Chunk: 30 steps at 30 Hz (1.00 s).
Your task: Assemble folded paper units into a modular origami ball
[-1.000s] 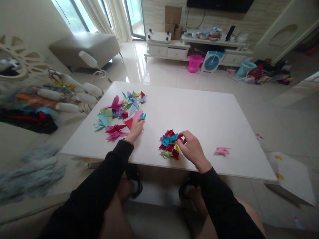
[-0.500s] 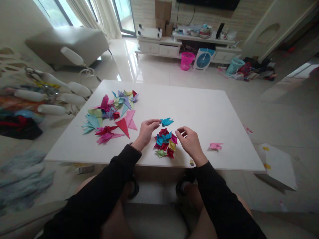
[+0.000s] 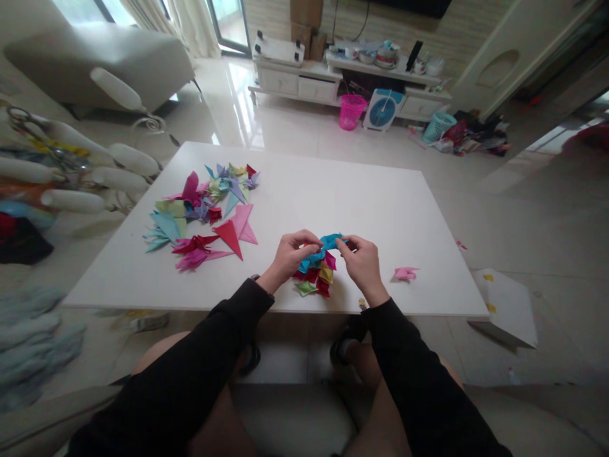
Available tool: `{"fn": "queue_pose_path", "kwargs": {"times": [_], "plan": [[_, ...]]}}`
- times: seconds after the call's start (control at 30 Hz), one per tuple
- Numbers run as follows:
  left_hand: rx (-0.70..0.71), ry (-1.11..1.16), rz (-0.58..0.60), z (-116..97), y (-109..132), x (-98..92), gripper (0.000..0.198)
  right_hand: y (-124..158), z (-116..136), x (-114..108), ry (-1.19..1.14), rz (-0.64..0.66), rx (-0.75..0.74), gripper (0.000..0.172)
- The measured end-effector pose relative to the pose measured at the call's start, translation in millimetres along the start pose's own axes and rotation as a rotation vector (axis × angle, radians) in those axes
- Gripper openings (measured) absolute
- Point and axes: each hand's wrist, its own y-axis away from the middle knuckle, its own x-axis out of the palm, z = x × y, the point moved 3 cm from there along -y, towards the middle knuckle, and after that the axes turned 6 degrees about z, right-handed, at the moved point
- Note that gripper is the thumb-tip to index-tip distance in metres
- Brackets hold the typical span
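Note:
Between my two hands is a piece of blue folded paper [image 3: 332,241], pinched at both ends. My left hand [image 3: 295,252] has its thumb and fingertips closed on the left end. The right end sits between the thumb and finger of my right hand [image 3: 360,259]. Just below lies a cluster of small folded paper pieces [image 3: 326,273] in red, blue, yellow, green and magenta, partly covered by my left fingers. A pink folded paper piece [image 3: 406,273] rests on the white table [image 3: 352,193], to the right of my right hand.
At the table's left lies a spread of colourful folded paper [image 3: 190,244], with a red pointed piece [image 3: 229,238] at its near side. A small sticker [image 3: 362,304] is at the front edge. A white box [image 3: 505,309] stands on the floor to the right.
My left hand has brought the blue folded paper slightly right and down, above the cluster. My right hand has closed on its other end. The view has shifted a little.

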Motion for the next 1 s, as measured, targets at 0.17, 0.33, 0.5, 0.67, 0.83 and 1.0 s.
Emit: {"fn": "queue_pose_path", "kwargs": {"times": [0.17, 0.33, 0.5, 0.67, 0.83, 1.0], "plan": [[0.018, 0.036, -0.128, 1.2, 0.4, -9.1, 0.007, -0.7, -8.1, -5.9, -0.009, 0.008, -0.015, 0.027], [-0.031, 0.094, -0.207, 11.8, 1.4, -16.6, 0.007, 1.6, -16.1, -23.1, 0.110, -0.019, -0.121, 0.024], [-0.093, 0.143, -0.214, 10.5, 0.2, -21.4, 0.008, 19.1, -16.6, -95.0, 0.305, -0.201, -0.091, 0.027], [-0.069, 0.236, -0.182, -8.7, 3.9, -23.5, 0.010, 44.5, -54.7, -180.5, 0.609, -0.226, 0.095, 0.033], [-0.041, 0.280, -0.143, -20.3, 11.2, -22.0, 0.012, 66.1, -122.8, -208.8, 0.800, -0.004, 0.354, 0.033], [-0.053, 0.241, -0.132, -20.9, 14.2, -22.0, 0.013, 67.6, -158.8, -197.2, 0.843, 0.124, 0.490, 0.035]]}}
